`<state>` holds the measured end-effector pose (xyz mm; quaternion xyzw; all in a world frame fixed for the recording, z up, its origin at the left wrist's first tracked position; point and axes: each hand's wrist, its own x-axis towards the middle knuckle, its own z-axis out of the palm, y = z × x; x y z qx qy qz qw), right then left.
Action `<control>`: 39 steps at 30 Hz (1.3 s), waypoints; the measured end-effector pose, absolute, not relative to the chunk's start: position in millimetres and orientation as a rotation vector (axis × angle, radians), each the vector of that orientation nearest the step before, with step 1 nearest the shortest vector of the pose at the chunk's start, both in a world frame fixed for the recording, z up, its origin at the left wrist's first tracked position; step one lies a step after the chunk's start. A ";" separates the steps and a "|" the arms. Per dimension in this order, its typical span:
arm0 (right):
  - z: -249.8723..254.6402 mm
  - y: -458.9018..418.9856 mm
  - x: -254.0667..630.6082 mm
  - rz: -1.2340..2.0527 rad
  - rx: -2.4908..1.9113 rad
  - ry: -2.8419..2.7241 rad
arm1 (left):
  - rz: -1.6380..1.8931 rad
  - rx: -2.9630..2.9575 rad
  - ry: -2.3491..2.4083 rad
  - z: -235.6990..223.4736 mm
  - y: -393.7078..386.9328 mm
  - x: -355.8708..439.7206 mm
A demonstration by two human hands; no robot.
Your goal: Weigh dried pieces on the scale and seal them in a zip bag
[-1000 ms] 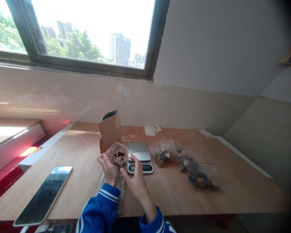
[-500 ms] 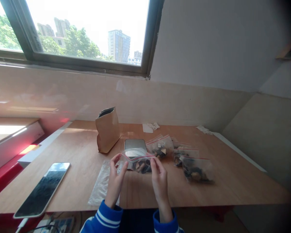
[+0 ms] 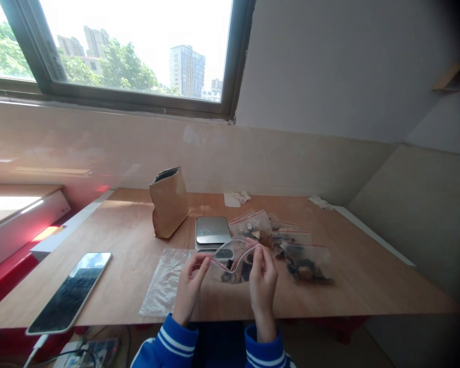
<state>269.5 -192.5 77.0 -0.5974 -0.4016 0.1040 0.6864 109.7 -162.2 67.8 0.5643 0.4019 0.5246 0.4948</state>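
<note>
The front edge of the table [image 3: 368, 299] runs just below our wrists, with our blue sleeves [image 3: 179, 337] crossing it. We have bare wood to the right of our right hand [image 3: 264, 281], past the filled bags [image 3: 307, 263], and a narrower strip left of our left hand [image 3: 189, 289], between the flat clear plastic [image 3: 163, 283] and the phone [image 3: 72, 292]. Ahead, the scale [image 3: 213, 230] sits close and the paper pouch [image 3: 170, 207] stands upright beyond the left hand.

The scale's front is partly covered, so we cannot read its display. The filled bags overlap too much for us to count.

Between our hands hangs the zip bag [image 3: 235, 263], each hand pinching one end of its mouth; whether it touches the table, we cannot tell. It is see-through, red along its gaping rim, with dark and brownish pieces [image 3: 229, 277] low inside.
</note>
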 end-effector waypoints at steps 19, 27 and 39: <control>81.1 -193.9 270.4 0.401 -1.256 -1.215 | 1.434 1.238 1.040 71.9 -164.8 97.6; 89.9 -198.7 246.9 0.361 -1.305 -1.498 | 1.390 1.274 1.004 64.5 -172.3 116.7; 61.5 -189.7 273.6 0.592 -1.301 -1.017 | 1.572 1.172 1.193 60.1 -163.5 95.8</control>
